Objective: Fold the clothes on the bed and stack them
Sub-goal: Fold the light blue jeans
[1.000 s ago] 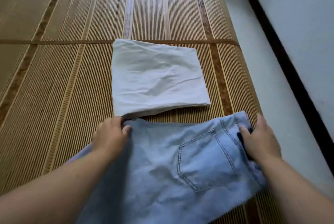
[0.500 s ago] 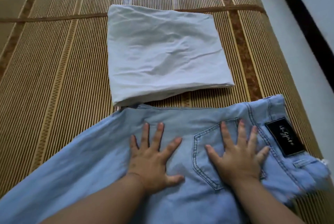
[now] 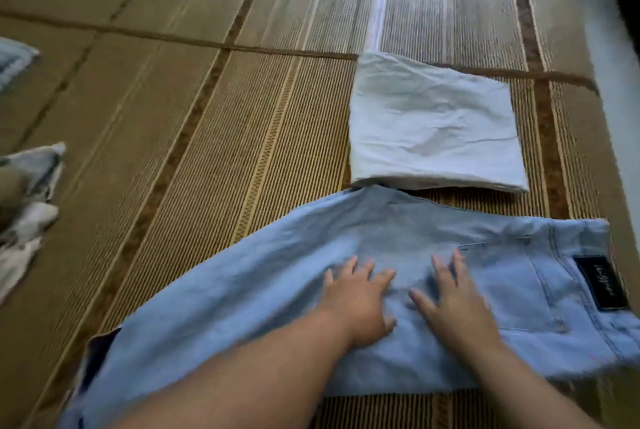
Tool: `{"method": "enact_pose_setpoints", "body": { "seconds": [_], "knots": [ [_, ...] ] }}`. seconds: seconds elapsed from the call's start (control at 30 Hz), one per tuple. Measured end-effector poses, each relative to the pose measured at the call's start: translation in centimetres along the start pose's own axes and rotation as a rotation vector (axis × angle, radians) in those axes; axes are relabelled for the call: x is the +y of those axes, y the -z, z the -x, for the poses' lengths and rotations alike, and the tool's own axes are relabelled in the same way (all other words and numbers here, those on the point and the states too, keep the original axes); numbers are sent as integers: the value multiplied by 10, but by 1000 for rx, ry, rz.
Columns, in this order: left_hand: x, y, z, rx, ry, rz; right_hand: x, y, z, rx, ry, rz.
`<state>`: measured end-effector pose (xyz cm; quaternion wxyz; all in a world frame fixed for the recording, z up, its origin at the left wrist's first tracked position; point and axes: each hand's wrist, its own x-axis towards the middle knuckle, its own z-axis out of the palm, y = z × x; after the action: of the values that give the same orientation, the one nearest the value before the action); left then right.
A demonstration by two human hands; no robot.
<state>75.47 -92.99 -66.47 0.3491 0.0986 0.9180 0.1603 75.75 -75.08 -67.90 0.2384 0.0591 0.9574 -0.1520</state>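
Light blue jeans (image 3: 270,293) lie flat across the striped bamboo mat (image 3: 214,158), waistband to the right with a black label (image 3: 601,286). My left hand (image 3: 356,300) and my right hand (image 3: 453,300) rest palm down side by side on the denim near its middle, fingers spread, gripping nothing. A folded white garment (image 3: 433,123) lies just beyond the jeans, its near edge almost touching them.
Crumpled pale clothes (image 3: 27,206) sit at the left edge of the mat, and a striped piece of cloth (image 3: 14,61) lies farther back on the left. The mat's right edge meets a pale floor strip (image 3: 616,89).
Both hands have slid leftward along the jeans from the pocket area toward the middle. The view has swung left, bringing the clothes at the left edge into sight.
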Motion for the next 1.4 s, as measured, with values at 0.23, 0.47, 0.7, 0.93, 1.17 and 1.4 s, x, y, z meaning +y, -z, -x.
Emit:
{"method": "enact_pose_setpoints", "body": {
  "seconds": [0.23,0.47,0.7,0.93,1.17,1.4],
  "knots": [
    [-152,2,133,55,359,2,-127,-25,52,-363,418,39],
    [-309,-21,200,144,827,272,-249,-62,43,-318,565,118],
    [-353,-35,196,-12,624,712,-365,-136,26,-465,591,525],
    [-374,0,210,88,402,958,-389,-123,48,-264,540,453],
    [-392,77,202,472,246,681,-400,-92,49,385,552,92],
    [-361,12,192,181,89,479,-381,-126,61,-50,41,-361]
  ]
}}
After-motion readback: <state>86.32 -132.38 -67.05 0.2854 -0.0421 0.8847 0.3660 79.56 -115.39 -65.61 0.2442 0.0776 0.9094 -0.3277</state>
